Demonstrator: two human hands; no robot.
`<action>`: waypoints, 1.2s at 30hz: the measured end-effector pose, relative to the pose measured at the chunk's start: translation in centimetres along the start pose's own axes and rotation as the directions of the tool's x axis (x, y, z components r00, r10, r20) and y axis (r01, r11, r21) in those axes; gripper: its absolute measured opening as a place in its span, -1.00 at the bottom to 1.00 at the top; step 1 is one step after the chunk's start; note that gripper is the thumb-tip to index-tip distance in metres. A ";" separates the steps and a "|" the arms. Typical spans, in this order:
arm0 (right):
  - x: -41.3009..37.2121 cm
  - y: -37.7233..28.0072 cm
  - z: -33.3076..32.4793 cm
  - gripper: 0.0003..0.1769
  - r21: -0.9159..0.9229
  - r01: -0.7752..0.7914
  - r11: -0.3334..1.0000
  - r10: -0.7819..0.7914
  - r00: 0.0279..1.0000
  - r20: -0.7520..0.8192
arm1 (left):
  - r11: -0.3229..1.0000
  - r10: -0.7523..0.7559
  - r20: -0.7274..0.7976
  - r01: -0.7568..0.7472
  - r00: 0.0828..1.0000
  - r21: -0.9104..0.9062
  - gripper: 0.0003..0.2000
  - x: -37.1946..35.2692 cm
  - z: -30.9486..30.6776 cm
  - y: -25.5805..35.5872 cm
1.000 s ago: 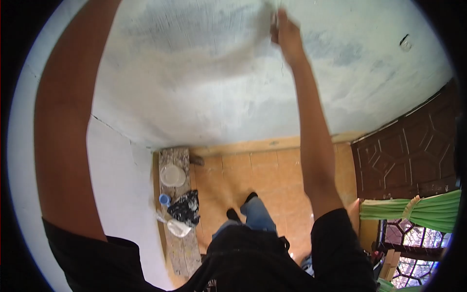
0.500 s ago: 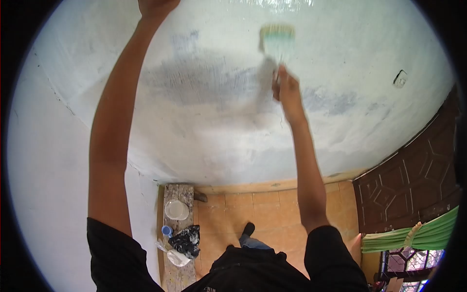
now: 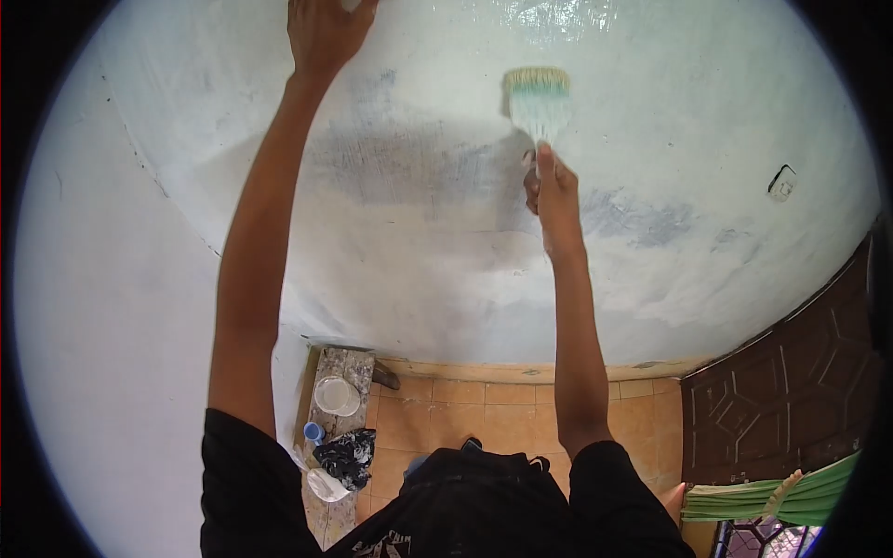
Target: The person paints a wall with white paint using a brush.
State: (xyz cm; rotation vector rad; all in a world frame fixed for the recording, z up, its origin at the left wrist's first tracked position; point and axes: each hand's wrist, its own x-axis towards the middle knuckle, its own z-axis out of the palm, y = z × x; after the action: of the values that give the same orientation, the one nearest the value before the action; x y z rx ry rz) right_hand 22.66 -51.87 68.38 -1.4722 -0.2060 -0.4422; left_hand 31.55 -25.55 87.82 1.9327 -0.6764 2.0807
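My right hand (image 3: 556, 191) is closed round the handle of a wide paintbrush (image 3: 539, 100). The brush points upward, its pale bristles at or close to the white wall (image 3: 446, 298), with whitish-green paint toward the handle. At the top edge of the view, my left hand (image 3: 330, 35) is raised to the wall with its thumb apart from the fingers. Its fingertips run out of the frame, and I see nothing held in it. Grey, patchy marks (image 3: 400, 163) show on the wall between my hands, and wet paint (image 3: 549, 14) shines above the brush.
A paint-spotted bench (image 3: 349, 363) stands at lower left, bearing a white tub (image 3: 337, 396), a blue cup (image 3: 313, 432), a black plastic bag (image 3: 346, 458) and a white container (image 3: 327, 484). A wall socket (image 3: 781, 183), dark door (image 3: 763, 400) and green curtain (image 3: 744, 502) lie right.
The brush and my right hand sit slightly lower in view. More of my left hand shows, further right. The view has shifted, and my foot is now mostly hidden.
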 end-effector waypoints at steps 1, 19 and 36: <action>-0.4 1.7 0.0 -0.52 0.016 -0.047 0.999 0.048 0.999 -0.026 | 0.998 -0.055 0.041 0.057 0.998 -0.037 -0.50 -1.5 -0.8 0.8; -3.0 6.4 1.0 -0.49 -0.013 -0.164 0.986 0.163 0.983 -0.083 | 0.422 -0.612 0.611 0.861 0.502 -0.284 -0.74 -27.9 -13.4 15.1; -0.4 3.9 7.1 -0.51 -0.009 -0.065 0.998 0.065 0.998 -0.008 | 0.373 -0.333 0.840 0.878 0.428 -0.300 -0.71 -30.8 -12.9 11.7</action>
State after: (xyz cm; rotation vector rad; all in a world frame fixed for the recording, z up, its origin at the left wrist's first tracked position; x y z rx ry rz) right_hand 24.85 -44.68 65.35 -1.4819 -0.1502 -0.3968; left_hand 18.13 -25.17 55.04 1.8809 -0.5257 0.3952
